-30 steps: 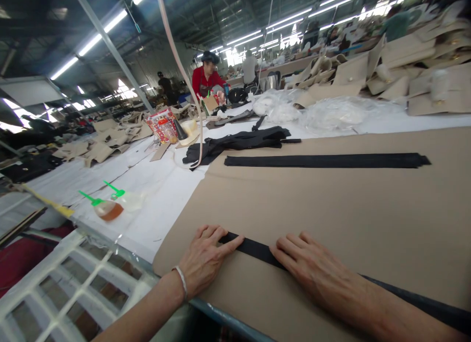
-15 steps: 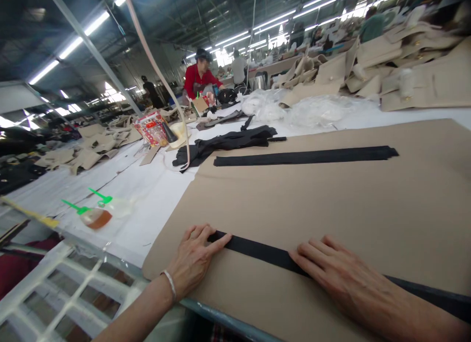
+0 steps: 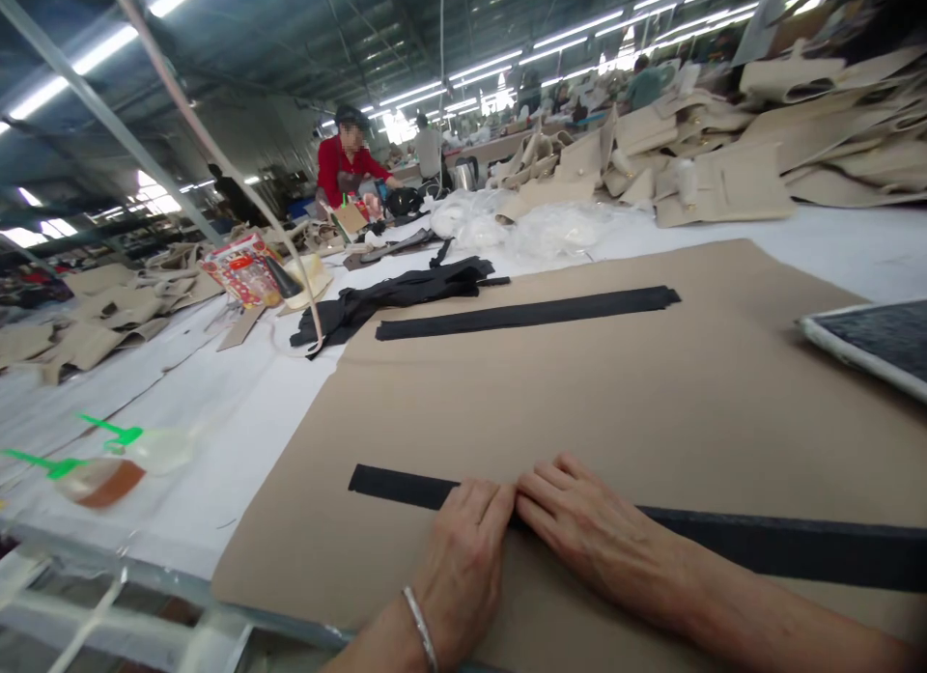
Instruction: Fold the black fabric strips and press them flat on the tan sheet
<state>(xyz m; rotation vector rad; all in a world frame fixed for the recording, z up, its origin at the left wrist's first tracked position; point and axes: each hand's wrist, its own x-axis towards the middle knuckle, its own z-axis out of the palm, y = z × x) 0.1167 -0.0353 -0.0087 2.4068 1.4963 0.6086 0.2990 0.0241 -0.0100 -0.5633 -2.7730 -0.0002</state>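
A long black fabric strip (image 3: 811, 547) lies across the near part of a brown board (image 3: 550, 403), its left end flat and uncovered. My left hand (image 3: 470, 547), a bracelet on its wrist, has its fingers closed together on the strip. Right beside it, my right hand (image 3: 586, 518) pinches the same strip, the fingertips of both hands nearly touching. What lies under the fingertips is hidden. Farther back on the board rests a stack of black strips (image 3: 528, 314). Behind its left corner is a heap of loose black fabric (image 3: 398, 294).
Two green-tipped squeeze bottles, one with brown liquid (image 3: 105, 482), one pale (image 3: 159, 451), lie at left. A thin hose (image 3: 246, 181) hangs down over the table. Beige pieces (image 3: 724, 176) pile up behind. A white-edged dark slab (image 3: 876, 340) sits at right. A person in red (image 3: 348, 166) works beyond.
My left hand has slid right along the strip, away from its left end, up to my right hand. The view has turned right, bringing in the white-edged slab.
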